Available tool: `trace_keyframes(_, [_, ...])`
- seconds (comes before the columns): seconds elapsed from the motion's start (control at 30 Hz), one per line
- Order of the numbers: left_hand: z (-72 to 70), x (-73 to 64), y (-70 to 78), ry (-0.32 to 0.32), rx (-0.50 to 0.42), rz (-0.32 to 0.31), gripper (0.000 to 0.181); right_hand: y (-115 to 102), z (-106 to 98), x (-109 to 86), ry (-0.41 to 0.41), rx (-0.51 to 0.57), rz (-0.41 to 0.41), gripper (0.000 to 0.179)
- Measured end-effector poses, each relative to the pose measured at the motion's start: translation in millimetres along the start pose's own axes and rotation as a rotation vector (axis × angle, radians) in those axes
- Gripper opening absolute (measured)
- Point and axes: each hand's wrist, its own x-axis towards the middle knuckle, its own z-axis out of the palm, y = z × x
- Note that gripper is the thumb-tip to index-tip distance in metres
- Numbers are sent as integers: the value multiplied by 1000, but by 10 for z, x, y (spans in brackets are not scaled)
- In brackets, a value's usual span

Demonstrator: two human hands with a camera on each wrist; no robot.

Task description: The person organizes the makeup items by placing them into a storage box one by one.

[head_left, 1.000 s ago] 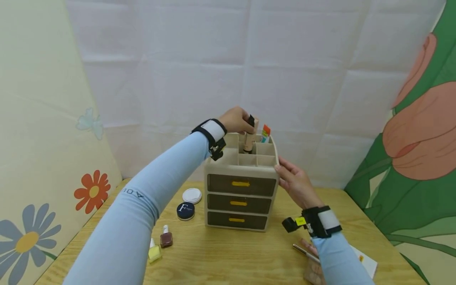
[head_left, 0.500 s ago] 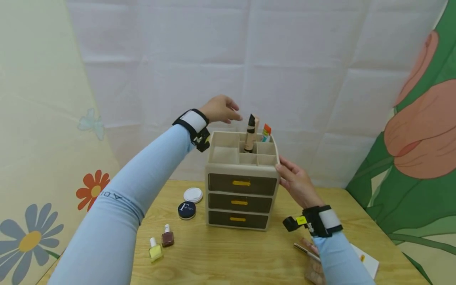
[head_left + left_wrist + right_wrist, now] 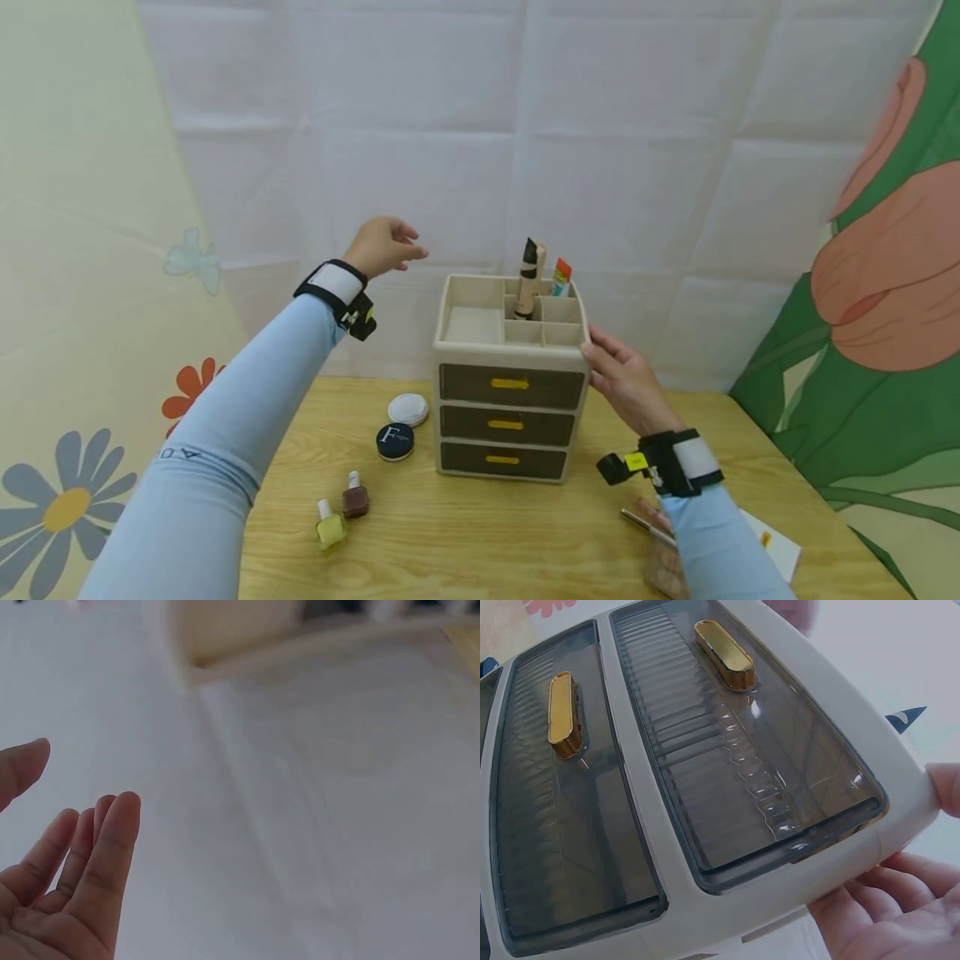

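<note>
A cream makeup organizer (image 3: pixel 512 357) with three dark drawers and gold handles stands upright on the table. In one of its top compartments a beige tube with a black cap (image 3: pixel 527 287) leans slightly. Behind that is another beige item (image 3: pixel 542 252), mostly hidden, and an orange-topped tube (image 3: pixel 561 277) pokes up to the right. My left hand (image 3: pixel 386 247) hangs in the air left of the organizer, fingers loose and holding nothing. My right hand (image 3: pixel 626 383) grips the organizer's right front edge; in the right wrist view, the thumb (image 3: pixel 946 787) lies on the front rim with fingers along the side.
Left of the organizer lie a white round compact (image 3: pixel 408 408) and a navy one (image 3: pixel 394 442). Nearer are a dark nail polish bottle (image 3: pixel 356 500) and a yellow one (image 3: pixel 330 531). By the right forearm lie a slim pen (image 3: pixel 647 526), a palette (image 3: pixel 664 575) and a white box (image 3: pixel 777 546).
My left hand has let go of the black-capped tube, which stays in the compartment, and has moved left away from the organizer. The right hand keeps its place at the edge.
</note>
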Motion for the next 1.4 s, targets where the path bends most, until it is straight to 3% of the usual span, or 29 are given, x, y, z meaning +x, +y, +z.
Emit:
trace_keyframes(0.27, [230, -189, -727, -113, 80, -134, 45, 23, -13, -19, -3, 8, -12, 64])
trace_keyframes(0.53, [622, -277, -1248, -204, 157, -218, 45, 49, -32, -50, -11, 0, -18, 64])
trace_keyframes(0.77, [962, -300, -1484, -298, 257, -261, 48, 23, -24, -76, 9, -30, 0, 63])
trace_keyframes(1.03, [1302, -392, -1623, -325, 451, -134, 52, -27, -14, -94, 9, -52, 7, 63])
trace_keyframes(1.2, [1487, -377, -1734, -359, 476, -164, 61, -16, -7, -99, 8, -38, 8, 62])
trace_keyframes(1.27, [1601, -297, -1917, -373, 483, -176, 64, -6, -4, -100, 12, -39, 10, 62])
trace_keyframes(1.33, [1783, -148, -2343, -342, 484, -88, 66, 5, 2, -99, 17, -37, 10, 62])
trace_keyframes(1.4, [1955, 2, -2722, -354, 482, -76, 70, 16, 7, -98, 16, -31, 6, 62])
